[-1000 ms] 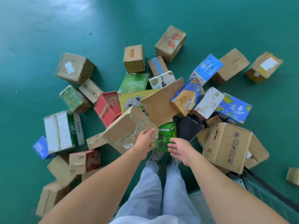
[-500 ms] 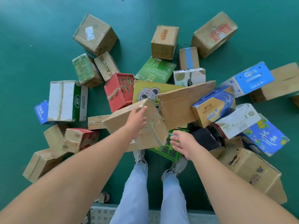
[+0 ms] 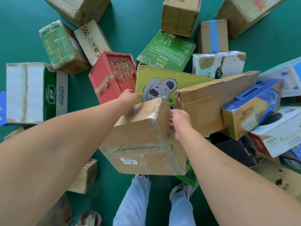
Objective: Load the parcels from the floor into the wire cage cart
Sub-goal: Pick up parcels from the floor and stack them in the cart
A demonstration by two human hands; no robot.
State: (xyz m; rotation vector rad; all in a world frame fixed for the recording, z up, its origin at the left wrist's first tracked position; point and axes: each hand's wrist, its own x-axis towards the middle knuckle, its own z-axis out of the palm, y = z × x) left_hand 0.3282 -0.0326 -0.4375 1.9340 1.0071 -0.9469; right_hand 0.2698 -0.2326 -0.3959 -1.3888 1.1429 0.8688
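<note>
- Here, the brown box (image 3: 143, 137) sits tilted at frame centre among the parcels on the floor (image 3: 123, 18); the cart is out of view.
- Left hand (image 3: 130, 100) curls over its far edge — fingers partly hidden; right hand (image 3: 179, 119) presses its right side, so the grip may be shallow.
- Glossy tape could let it slip.
- Lifting might topple the long box (image 3: 211, 101) leaning beside it.

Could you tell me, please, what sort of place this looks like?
Probably a parcel sorting or warehouse area. Taped brown cardboard box with a shipping label, many mixed cartons such as the red printed carton, all strewn on a smooth green painted floor.
</note>
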